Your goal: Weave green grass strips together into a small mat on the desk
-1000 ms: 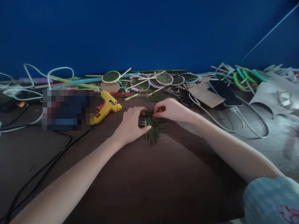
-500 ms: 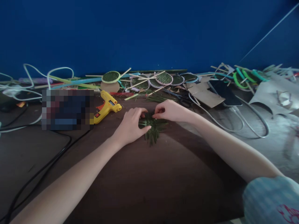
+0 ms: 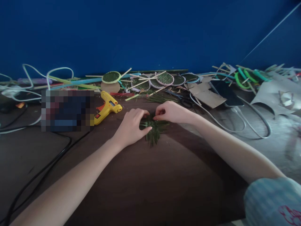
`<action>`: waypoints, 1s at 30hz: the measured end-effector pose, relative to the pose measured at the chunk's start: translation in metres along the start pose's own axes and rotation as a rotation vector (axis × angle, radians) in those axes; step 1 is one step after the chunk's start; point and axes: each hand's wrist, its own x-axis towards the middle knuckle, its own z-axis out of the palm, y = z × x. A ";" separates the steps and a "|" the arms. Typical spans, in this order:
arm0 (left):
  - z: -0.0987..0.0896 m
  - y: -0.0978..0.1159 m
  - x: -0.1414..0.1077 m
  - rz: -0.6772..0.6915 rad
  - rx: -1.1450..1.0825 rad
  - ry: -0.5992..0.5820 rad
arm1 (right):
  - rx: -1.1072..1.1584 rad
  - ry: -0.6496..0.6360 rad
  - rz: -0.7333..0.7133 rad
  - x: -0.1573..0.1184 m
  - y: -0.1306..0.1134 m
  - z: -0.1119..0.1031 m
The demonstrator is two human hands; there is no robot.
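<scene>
A small mat of dark green leaf strips (image 3: 153, 133), woven crosswise with loose ends sticking out, lies flat on the brown table. At its left side my left hand (image 3: 133, 125) holds it, the thumb stretched over the weave and the fingers curled at its upper edge. My right hand (image 3: 168, 112) is closed in a pinch at the mat's upper right, on the strips there. Exactly which strip sits between those fingertips is too small to make out. Behind my right hand lie more loose green strips (image 3: 156, 99).
A yellow glue gun (image 3: 107, 108) lies left of my hands, near a blurred-out dark object (image 3: 68, 110) and black cables (image 3: 50, 160). Along the blue wall are several round rimmed woven discs (image 3: 165, 78), sticks and scraps. A phone (image 3: 226, 93) with a white cable, cardboard (image 3: 207, 94) and scissors (image 3: 187, 102) are at right.
Almost nothing differs. Both hands stay at the same places on the woven mat, with only a very slight shift of the whole view.
</scene>
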 end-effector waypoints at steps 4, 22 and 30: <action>0.000 0.000 0.000 -0.008 -0.016 -0.009 | 0.002 -0.009 -0.006 -0.001 -0.001 -0.001; 0.000 0.000 0.000 -0.017 -0.044 -0.016 | -0.017 -0.088 0.008 -0.001 -0.005 -0.003; -0.002 0.002 0.001 0.000 -0.011 -0.006 | -0.051 -0.025 0.027 -0.001 -0.005 0.001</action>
